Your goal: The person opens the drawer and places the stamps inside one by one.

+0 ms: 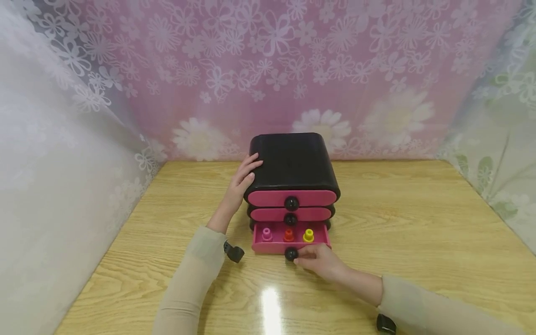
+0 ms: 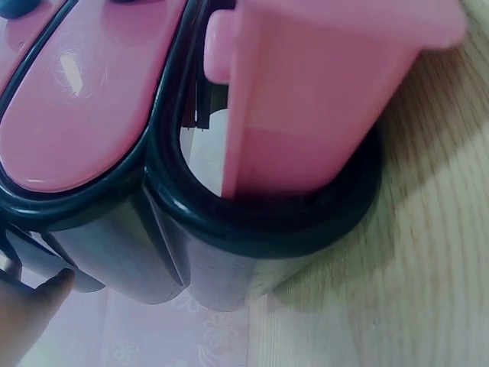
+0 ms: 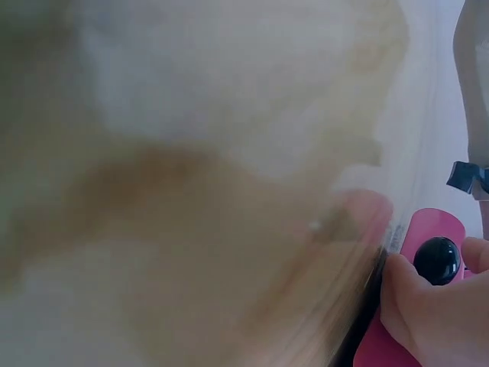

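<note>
A black drawer unit [image 1: 289, 160] with pink drawer fronts stands on the table. The lowest drawer [image 1: 268, 248] is pulled out; the two above it are closed. Inside the open drawer, a pink stepped peg-like piece [image 1: 266, 235], a red one [image 1: 289, 235] and a yellow one [image 1: 308, 235] stand in a row. My right hand [image 1: 324, 263] pinches the round black knob [image 3: 437, 261] of that drawer between thumb and fingers. Against the unit's upper left side rests my left hand [image 1: 242, 184], its fingers extended over the top edge.
The unit stands on a wood-grain table [image 1: 418, 223]. Behind it hangs a pink flowered cloth [image 1: 268, 70], with pale cloth at both sides. A black strap end [image 1: 234, 252] juts from the left wrist. The upper drawers have black knobs [image 1: 291, 203].
</note>
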The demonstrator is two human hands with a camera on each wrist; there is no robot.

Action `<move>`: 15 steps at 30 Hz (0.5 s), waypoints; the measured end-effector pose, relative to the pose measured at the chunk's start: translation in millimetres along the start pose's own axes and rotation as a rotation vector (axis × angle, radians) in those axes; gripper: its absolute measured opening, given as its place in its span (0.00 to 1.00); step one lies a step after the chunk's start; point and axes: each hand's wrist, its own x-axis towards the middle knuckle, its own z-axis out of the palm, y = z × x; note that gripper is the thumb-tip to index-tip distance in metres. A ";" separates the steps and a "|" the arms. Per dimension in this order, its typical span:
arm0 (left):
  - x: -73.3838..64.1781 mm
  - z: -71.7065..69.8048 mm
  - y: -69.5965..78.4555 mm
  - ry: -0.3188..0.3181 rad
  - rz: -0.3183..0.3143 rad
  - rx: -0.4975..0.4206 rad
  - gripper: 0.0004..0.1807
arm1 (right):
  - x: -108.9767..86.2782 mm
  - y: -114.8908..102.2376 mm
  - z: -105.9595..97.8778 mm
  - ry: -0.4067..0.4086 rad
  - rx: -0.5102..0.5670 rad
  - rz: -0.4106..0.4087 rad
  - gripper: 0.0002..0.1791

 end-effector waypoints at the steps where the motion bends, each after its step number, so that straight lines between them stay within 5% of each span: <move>1: -0.2 0.3 4.1 -0.002 -0.002 0.002 0.21 | 2.0 -0.1 -0.4 0.003 -0.010 -0.001 0.16; 6: -0.7 3.3 21.8 -0.006 -0.019 0.017 0.20 | 12.6 -0.2 -2.7 0.017 -0.040 -0.019 0.15; 15: 0.1 2.8 21.6 -0.012 0.006 0.041 0.20 | 31.7 2.0 -10.9 0.034 -0.113 -0.135 0.13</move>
